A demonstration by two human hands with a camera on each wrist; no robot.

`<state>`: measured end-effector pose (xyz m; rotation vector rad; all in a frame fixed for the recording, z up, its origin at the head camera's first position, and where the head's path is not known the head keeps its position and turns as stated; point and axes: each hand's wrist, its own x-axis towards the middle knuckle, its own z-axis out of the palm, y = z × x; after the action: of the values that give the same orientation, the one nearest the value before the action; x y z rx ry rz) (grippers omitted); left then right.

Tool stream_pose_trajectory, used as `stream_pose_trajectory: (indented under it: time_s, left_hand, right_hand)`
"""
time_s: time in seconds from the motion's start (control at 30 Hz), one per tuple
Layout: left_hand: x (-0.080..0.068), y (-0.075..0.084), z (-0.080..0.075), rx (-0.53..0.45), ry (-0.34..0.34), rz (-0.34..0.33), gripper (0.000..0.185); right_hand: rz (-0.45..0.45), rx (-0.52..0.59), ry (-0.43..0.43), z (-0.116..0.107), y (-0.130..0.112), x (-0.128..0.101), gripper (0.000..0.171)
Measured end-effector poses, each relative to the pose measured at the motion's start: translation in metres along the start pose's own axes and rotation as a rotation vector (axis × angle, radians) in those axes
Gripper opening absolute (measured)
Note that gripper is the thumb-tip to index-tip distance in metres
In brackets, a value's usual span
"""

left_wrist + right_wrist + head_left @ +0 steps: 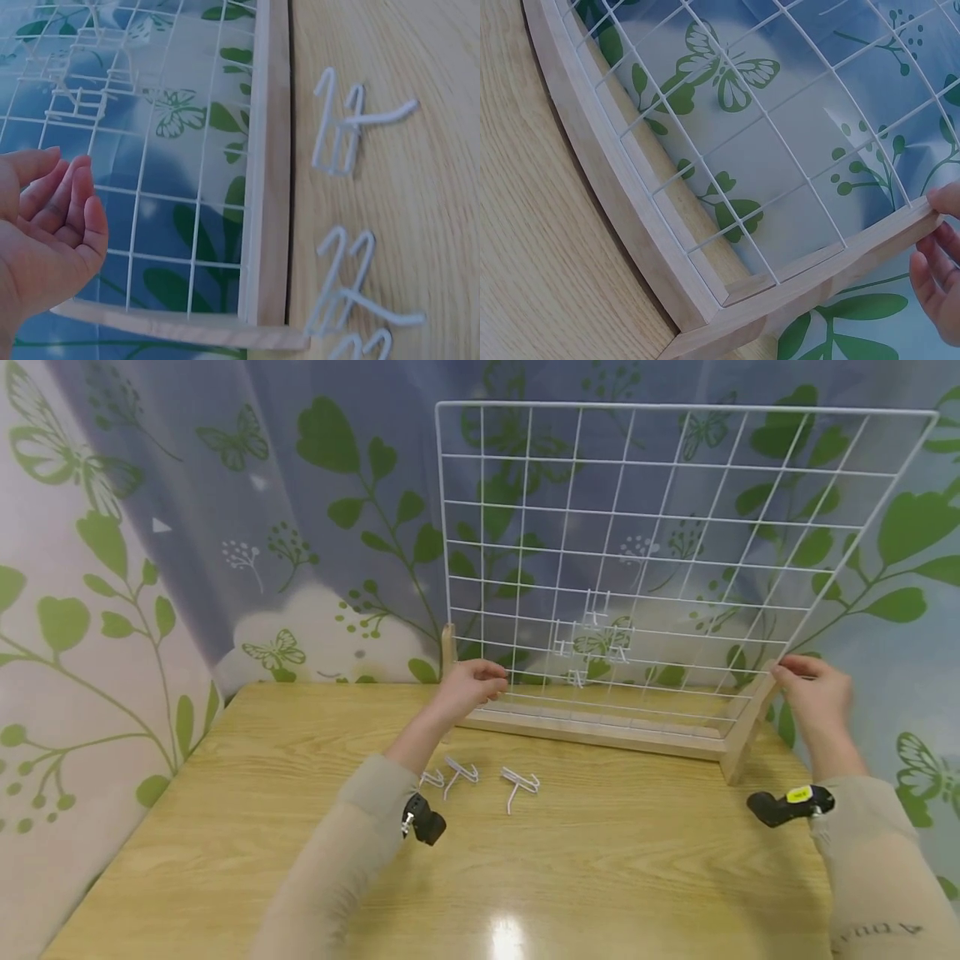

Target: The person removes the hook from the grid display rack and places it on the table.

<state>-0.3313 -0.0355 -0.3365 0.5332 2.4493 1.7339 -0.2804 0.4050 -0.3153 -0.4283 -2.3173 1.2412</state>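
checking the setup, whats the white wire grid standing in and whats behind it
The white wire grid stands in a wooden base on the table. Behind it, through the mesh, a leaf-and-butterfly curtain shows. A few small white hooks hang on it; their far side is unclear.

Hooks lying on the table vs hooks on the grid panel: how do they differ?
Table hooks lie loose on their sides on the wooden table, in front of the wooden base; the hung hooks sit clipped on the grid panel, low and near its centre. Table hooks are spread in a row; hung hooks are clustered. Both are white wire of similar shape.
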Motion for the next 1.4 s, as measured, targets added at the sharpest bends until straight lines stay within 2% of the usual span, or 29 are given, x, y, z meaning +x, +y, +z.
stream_pose_trajectory:
  time_s: [0.27,0.53,0.67,0.73,0.87,1.07,1.4]
  left_hand:
    - [0.011,0.015,0.012,-0.016,0.012,0.001,0.026]
    - [0.027,0.024,0.022,-0.123,0.064,0.015,0.025]
    - [0.034,0.025,0.025,-0.102,0.107,0.037,0.026]
    - [0.036,0.028,0.025,-0.090,0.118,0.040,0.025]
    - [0.039,0.034,0.026,-0.102,0.111,0.030,0.026]
    - [0.045,0.040,0.032,-0.092,0.094,0.009,0.027]
    - [0.050,0.048,0.043,-0.071,0.092,0.015,0.027]
  right_hand:
    - [0.009,0.031,-0.008,0.001,0.001,0.002,0.006]
    - [0.015,0.015,-0.009,0.001,0.002,0.001,0.005]
    - [0.013,-0.030,-0.013,0.003,0.002,0.000,0.031]
    - [0.016,-0.028,-0.010,0.003,0.002,0.000,0.027]
    - [0.009,0.002,0.004,0.003,0.002,0.000,0.004]
    - [0.006,-0.001,0.000,0.001,0.002,0.000,0.006]
    - [0.015,0.004,-0.005,0.001,0.000,-0.002,0.004]
